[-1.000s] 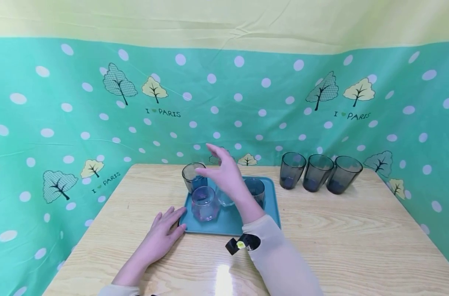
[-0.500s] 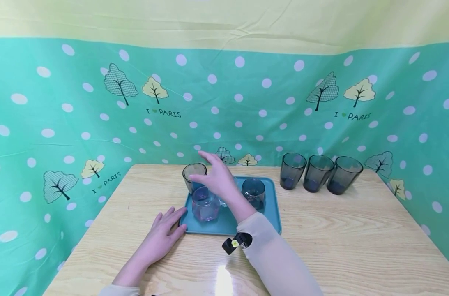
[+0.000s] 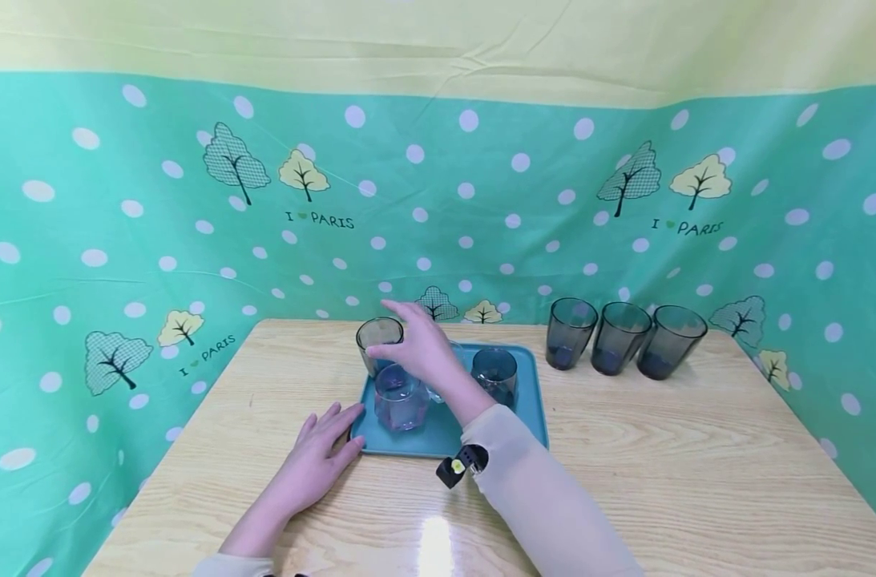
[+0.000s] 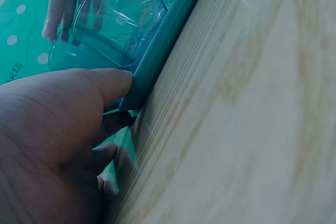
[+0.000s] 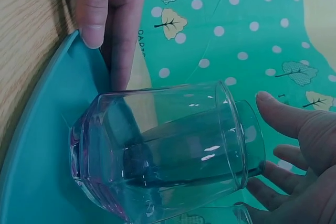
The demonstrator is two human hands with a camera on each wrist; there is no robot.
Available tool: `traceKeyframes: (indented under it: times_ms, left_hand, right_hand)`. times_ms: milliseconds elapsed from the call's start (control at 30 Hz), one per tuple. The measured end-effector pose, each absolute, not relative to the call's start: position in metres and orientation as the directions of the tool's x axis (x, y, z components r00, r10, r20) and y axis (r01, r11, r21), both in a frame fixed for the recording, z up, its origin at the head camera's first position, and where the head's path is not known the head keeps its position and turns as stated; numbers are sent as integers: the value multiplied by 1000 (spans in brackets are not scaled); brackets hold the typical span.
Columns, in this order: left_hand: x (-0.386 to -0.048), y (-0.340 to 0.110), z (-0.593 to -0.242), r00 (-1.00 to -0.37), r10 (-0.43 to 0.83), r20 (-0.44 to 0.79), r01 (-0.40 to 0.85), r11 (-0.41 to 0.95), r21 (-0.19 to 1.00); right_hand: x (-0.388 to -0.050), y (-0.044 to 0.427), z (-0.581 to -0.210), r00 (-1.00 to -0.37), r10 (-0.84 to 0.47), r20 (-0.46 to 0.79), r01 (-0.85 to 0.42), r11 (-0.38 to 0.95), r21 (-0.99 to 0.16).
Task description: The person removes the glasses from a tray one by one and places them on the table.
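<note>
My left hand rests at the front left corner of a blue tray, its thumb on the rim in the left wrist view. My right hand is at a tall grey glass at the tray's back left. In the right wrist view, the thumb stands apart from that glass and the fingertips lie close to its rim; contact is unclear. A clear purple-tinted glass stands in front of it. Another clear glass is partly hidden by my right hand. A short dark glass stands on the right.
Three tall grey glasses stand in a row at the back right of the wooden table. A green dotted curtain hangs behind the table and along its sides.
My right hand has moved left and slightly down, closer to the tall grey glass on the tray. More of the short dark glass now shows. The left hand stays in place.
</note>
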State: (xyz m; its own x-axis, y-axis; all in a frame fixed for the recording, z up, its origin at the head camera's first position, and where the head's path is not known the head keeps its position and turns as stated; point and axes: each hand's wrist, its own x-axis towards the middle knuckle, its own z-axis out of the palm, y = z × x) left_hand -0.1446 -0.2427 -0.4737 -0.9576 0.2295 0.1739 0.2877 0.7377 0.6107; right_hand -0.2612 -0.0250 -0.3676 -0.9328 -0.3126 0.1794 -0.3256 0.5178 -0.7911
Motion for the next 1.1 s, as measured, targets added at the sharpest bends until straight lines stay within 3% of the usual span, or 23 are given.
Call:
traceKeyframes:
  times_ms: [1100]
  left_hand:
    - [-145,-244,-474,-958,230,172,287,734,616]
  right_hand:
    - [-267,-29,-376,-930,-353,98,-306,600,-739]
